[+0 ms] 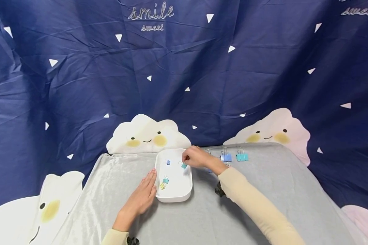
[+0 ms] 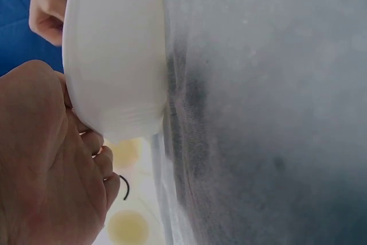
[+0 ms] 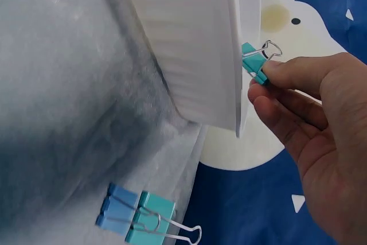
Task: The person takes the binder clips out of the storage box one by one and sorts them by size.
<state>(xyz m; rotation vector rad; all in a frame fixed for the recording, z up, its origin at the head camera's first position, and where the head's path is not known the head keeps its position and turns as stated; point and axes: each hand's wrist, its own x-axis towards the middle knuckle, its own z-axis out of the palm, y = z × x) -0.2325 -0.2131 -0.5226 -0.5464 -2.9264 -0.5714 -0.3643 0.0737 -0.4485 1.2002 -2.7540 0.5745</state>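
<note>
My right hand [image 1: 199, 157] pinches a teal binder clip [image 3: 256, 63] between thumb and fingers, over the right side of a white tray [image 1: 174, 196]. In the right wrist view the clip overlaps the tray's rim, its wire handles showing. With straight fingers, my left hand [image 1: 142, 195] rests against the tray's left rim. Inside the tray lie a small blue binder clip [image 1: 168, 162] towards the back, and another teal clip [image 1: 165, 181] beside a yellow clip [image 1: 163, 186] near the front left.
Right of the tray, a larger blue binder clip [image 1: 226, 157] and a teal one [image 1: 242, 157] stand on the grey cloth [image 1: 208, 217]. More clips there are partly hidden by my right wrist. A dark blue curtain [image 1: 184, 68] with cloud prints hangs behind the table.
</note>
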